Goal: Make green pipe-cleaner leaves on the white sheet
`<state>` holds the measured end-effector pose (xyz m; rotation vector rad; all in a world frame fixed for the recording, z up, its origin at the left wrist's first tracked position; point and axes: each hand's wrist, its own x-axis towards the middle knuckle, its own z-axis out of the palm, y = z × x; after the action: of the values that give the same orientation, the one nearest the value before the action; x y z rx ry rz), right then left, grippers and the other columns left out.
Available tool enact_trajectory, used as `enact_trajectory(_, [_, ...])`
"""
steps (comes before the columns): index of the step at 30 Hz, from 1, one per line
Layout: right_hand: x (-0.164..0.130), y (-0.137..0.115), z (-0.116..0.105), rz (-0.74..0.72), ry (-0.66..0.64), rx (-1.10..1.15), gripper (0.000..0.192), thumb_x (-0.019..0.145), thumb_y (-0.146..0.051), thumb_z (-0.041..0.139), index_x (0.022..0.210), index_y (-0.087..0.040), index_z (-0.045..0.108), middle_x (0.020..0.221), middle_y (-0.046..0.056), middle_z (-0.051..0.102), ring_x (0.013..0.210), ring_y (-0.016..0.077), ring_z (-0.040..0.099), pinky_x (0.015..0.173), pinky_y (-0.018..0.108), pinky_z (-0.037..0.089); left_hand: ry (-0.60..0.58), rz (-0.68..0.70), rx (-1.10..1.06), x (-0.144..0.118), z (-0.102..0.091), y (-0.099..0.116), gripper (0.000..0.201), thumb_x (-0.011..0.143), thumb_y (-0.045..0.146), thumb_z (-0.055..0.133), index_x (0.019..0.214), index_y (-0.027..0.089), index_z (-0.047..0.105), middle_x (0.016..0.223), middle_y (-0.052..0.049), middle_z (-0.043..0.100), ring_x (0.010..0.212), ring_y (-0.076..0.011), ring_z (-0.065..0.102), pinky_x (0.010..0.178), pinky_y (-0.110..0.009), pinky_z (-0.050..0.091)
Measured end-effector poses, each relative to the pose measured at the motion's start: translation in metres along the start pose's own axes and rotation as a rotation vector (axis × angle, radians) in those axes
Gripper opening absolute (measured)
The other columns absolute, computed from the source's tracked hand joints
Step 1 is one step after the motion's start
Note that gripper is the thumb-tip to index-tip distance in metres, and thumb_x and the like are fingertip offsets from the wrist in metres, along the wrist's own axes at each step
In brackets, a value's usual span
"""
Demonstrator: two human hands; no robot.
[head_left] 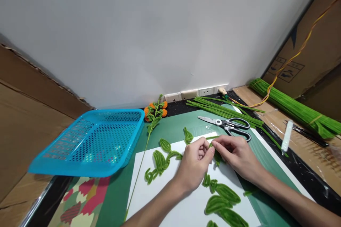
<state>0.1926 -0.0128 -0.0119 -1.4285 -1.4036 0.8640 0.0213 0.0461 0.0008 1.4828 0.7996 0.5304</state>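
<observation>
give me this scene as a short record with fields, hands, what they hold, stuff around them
left hand: left hand pinches one end of a green pipe cleaner piece
right hand: right hand pinches the same piece from the other side
surface: white sheet on a green mat
on the sheet: finished green leaf shapes, more at
behind the hands: scissors, loose green stems
left side: blue basket, tilted
far edge: orange flower sprig
right side: bundle of green pipe cleaners
</observation>
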Motion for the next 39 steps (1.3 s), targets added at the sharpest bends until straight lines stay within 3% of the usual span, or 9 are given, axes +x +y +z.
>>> enact_trajectory(12, [-0.002,0.004,0.002,-0.034,-0.015,-0.074,0.034,0.105,-0.038,0.054,0.103,-0.017,0.080,0.067,0.002,0.066,0.055,0.0142,0.048,0.051,0.026,0.035,0.042,0.006,-0.018,0.000,0.001,0.001,0.033,0.099,0.045,0.060,0.081,0.021,0.046,0.063,0.005,0.053,0.049,-0.0097,0.049,0.048,-0.022,0.034])
enact_trajectory(17, [-0.003,0.003,0.001,-0.090,-0.005,-0.125,0.031,0.104,-0.034,0.054,0.103,-0.017,0.080,0.073,0.004,0.072,0.058,0.0156,0.056,0.054,0.027,0.040,0.044,0.007,-0.013,0.000,0.002,0.000,0.035,0.098,0.046,0.061,0.079,0.021,0.046,0.063,0.005,0.052,0.050,-0.0095,0.048,0.050,-0.022,0.034])
enact_trajectory(26, [-0.003,0.001,0.002,-0.172,0.025,-0.201,0.024,0.102,-0.029,0.056,0.092,-0.018,0.075,0.061,0.000,0.065,0.050,0.0133,0.054,0.051,0.026,0.040,0.075,0.025,0.113,0.000,0.002,-0.002,0.037,0.099,0.045,0.058,0.073,0.019,0.052,0.061,0.003,0.050,0.054,-0.0113,0.044,0.052,-0.025,0.028])
enact_trajectory(31, [-0.006,-0.001,0.003,-0.240,0.041,-0.281,0.026,0.102,-0.027,0.054,0.085,-0.019,0.071,0.063,0.001,0.066,0.050,0.0132,0.053,0.051,0.025,0.041,0.071,0.088,0.229,-0.003,0.002,0.006,0.038,0.101,0.038,0.054,0.069,0.019,0.052,0.060,0.004,0.041,0.058,-0.0116,0.035,0.054,-0.027,0.026])
enact_trajectory(39, [-0.009,0.000,0.003,-0.303,0.049,-0.321,0.025,0.103,-0.025,0.053,0.086,-0.019,0.069,0.065,0.002,0.067,0.050,0.0136,0.054,0.053,0.026,0.041,0.075,0.126,0.301,-0.006,0.002,0.008,0.038,0.101,0.034,0.054,0.066,0.019,0.050,0.061,0.004,0.042,0.060,-0.0122,0.035,0.056,-0.029,0.026])
